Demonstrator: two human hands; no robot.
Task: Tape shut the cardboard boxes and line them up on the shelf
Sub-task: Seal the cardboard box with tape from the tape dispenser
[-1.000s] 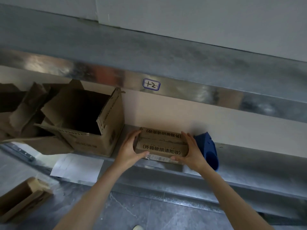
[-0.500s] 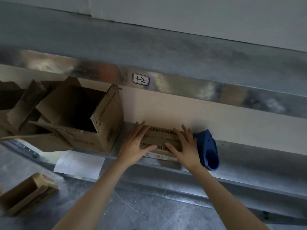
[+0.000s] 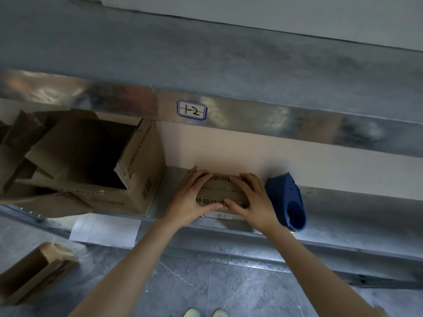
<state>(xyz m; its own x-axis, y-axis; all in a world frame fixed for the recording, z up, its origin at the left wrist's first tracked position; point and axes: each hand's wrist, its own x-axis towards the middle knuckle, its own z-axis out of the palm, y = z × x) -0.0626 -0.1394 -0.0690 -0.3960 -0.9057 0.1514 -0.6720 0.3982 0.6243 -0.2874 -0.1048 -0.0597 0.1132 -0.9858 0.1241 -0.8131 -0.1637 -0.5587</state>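
Cardboard, far left: 1 small open box [image 3: 34,273] on the grey floor, well apart from your hands. Above it, on the metal shelf [image 3: 348,204], crumpled flaps [image 3: 20,143] at the frame edge. Next comes a large open box [image 3: 135,191], flaps up, dark inside. A white sheet of paper [image 3: 105,229] shows at the shelf's front edge below that box. The upper shelf's rail carries a label [image 3: 192,110] reading "1-2".

Below the label, the small closed box [image 3: 223,191] sits on the shelf close to the back wall. It is near the large open box, with a gap between them.

Your left hand [image 3: 188,200] lies flat on its left end, fingers straight over the top, thumb against the front face. Your right hand [image 3: 254,201] mirrors it on the right end, fingers straight, thumb on the front. Neither hand grips; both press. Can't tell if tape covers the seam.

A blue tape dispenser [image 3: 287,200] stands on the shelf just beside your right hand; touching or not, can't tell. 2 shoe tips [image 3: 191,313] at the bottom edge.
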